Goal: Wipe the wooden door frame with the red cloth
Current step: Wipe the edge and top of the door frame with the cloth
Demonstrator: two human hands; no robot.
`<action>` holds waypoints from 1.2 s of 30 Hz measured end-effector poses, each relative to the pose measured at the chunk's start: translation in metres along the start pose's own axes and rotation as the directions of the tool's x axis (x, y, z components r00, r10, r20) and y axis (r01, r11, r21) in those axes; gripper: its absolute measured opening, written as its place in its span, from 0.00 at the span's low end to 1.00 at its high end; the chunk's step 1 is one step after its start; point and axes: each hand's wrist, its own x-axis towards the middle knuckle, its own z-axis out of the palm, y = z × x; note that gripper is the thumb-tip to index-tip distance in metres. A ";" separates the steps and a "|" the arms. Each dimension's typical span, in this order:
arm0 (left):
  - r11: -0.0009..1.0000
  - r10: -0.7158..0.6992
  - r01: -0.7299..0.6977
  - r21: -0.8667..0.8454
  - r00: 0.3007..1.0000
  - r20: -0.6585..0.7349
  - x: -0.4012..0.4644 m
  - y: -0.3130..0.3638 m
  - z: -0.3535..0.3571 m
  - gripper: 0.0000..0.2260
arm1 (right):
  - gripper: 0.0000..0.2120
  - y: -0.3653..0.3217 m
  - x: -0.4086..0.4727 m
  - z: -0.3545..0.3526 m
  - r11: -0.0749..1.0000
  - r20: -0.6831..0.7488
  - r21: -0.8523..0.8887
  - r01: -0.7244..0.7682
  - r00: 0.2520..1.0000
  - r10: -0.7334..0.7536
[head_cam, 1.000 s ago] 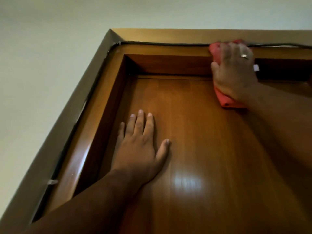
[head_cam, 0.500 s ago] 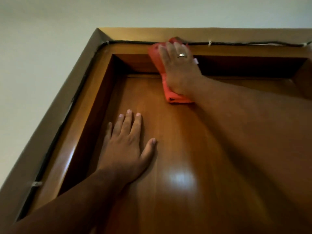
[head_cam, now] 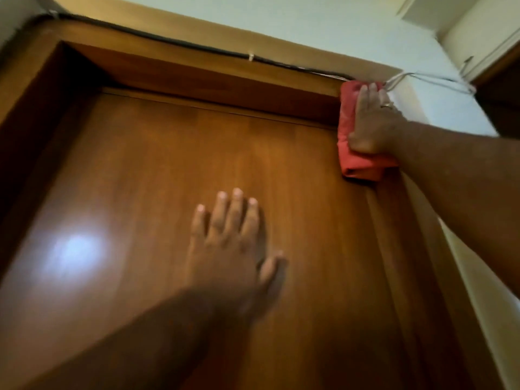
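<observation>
The wooden door frame (head_cam: 180, 67) runs across the top of a brown wooden door (head_cam: 174, 175) and down both sides. My right hand (head_cam: 372, 122) presses the folded red cloth (head_cam: 356, 161) flat against the frame's top right corner, with a ring on one finger. The cloth sticks out below and to the left of the hand. My left hand (head_cam: 233, 237) lies flat on the door panel, fingers spread, holding nothing. The picture is blurred by motion.
A black cable (head_cam: 157, 38) runs along the top of the frame, held by a white clip (head_cam: 251, 57). White wires (head_cam: 427, 80) lead off to the right over the pale wall (head_cam: 337, 21). A dark opening (head_cam: 503, 88) sits at the far right.
My right hand has slid the red cloth along the top of the frame from the left part to the right corner. The view has swung right, and my left hand has shifted right on the door.
</observation>
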 end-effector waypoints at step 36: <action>0.975 0.214 -0.203 -0.086 0.965 0.149 -0.177 0.090 0.065 0.41 | 0.39 0.033 -0.379 0.090 0.975 0.114 0.208 -0.074 0.992 0.051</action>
